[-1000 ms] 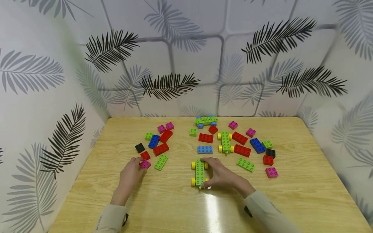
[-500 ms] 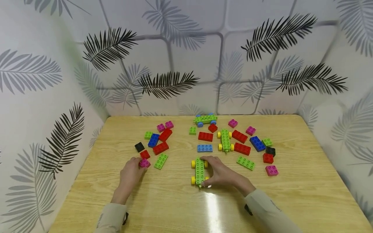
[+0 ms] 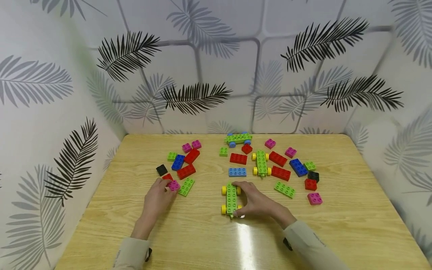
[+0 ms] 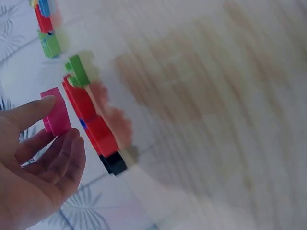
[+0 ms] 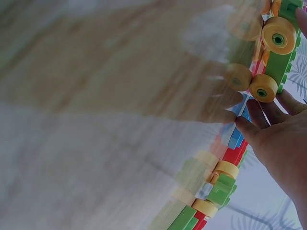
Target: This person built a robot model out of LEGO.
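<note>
My left hand (image 3: 156, 200) pinches a small pink brick (image 3: 173, 185) between thumb and fingers, close beside a flat green brick (image 3: 186, 186). In the left wrist view the pink brick (image 4: 58, 112) shows the thumb on its face, with a gap between it and the row of bricks behind. At the table's middle, my right hand (image 3: 254, 200) grips a green car base (image 3: 231, 198) with yellow wheels by its two ends. Thumb and fingers span its right side, partly covering the right wheels. The right wrist view shows the base's yellow wheels (image 5: 278, 36) by the fingers.
To the left lie red bricks (image 3: 186, 171), a dark blue brick (image 3: 178, 162) and a black brick (image 3: 161, 170). Behind the held base are a light blue brick (image 3: 237, 172), another yellow-wheeled base (image 3: 261, 163) and a blue-wheeled base (image 3: 238, 139). Several more bricks (image 3: 298, 167) are spread at right.
My left hand has picked the pink brick out from its spot and moved slightly right and away from me, partly covering the small red brick. The right hand keeps its grip.
</note>
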Tool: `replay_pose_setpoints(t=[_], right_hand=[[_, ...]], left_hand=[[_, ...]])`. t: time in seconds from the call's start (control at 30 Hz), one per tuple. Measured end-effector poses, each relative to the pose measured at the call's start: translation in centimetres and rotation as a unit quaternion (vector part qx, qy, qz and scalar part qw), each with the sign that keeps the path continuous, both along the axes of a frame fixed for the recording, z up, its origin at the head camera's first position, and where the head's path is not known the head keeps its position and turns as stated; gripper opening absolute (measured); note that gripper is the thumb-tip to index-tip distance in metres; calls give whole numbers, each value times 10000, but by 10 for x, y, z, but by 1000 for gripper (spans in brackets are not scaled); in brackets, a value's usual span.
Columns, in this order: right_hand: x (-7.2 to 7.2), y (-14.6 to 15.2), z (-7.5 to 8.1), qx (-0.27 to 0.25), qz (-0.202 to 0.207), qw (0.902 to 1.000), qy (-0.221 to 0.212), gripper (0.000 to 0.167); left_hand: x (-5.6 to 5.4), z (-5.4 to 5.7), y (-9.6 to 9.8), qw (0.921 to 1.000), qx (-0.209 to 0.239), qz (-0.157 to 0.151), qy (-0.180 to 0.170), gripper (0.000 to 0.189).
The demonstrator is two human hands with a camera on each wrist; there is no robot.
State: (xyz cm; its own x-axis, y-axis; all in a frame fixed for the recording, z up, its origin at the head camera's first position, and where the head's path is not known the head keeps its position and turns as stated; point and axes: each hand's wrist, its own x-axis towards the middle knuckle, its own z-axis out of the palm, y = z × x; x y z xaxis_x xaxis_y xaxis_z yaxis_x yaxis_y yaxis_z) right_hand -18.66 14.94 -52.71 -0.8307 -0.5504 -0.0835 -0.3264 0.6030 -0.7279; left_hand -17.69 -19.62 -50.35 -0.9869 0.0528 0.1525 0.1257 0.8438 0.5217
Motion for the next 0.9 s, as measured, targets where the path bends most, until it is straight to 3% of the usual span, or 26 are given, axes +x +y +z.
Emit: replay_pose_setpoints(t=[0.37,0.67,0.9], right_hand=[[1,-1,2,4,18,10000,49,96],[1,0,1,8,46,10000,79,96],[2,0,2,10,40,10000,38,96]], left_hand=[[2,8,42,9973,133,-685,233,34],[1,6,63,9938,413,-1029,-24,34],[1,4,75,9926,386,-1145,-76,34]])
